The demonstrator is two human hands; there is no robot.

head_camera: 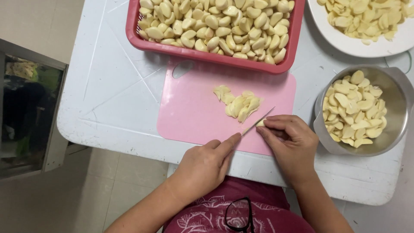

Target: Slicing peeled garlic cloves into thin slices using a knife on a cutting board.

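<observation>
- While the left hand grips a small knife, index finger laid along the spine, the blade tip points up and to the right across the pink cutting board.
- The right hand is closed narrowly, fingertips pinching a garlic clove against the board just beside the blade; the clove is mostly hidden, so how much of it is cut cannot be told.
- Done so far, as judged from the layout: a small heap of garlic slices lies on the board above the knife, a steel bowl at the right holds a good layer of halved or sliced pieces, and a white plate at top right carries more cut garlic.
- Left to do, as judged: the red basket above the board is full of whole peeled cloves, so most of the stock appears uncut.
- Edges: the board's near edge runs close to the front edge of the white table, and both wrists overhang that edge.
- The basket touches or slightly overlaps the board's far edge; the bowl stands just beside the board's right edge and the right hand.
- Open room: the left half of the board and the table surface to its left carry nothing, giving free space for sweeping slices; the right side is crowded between bowl, plate and basket.
</observation>
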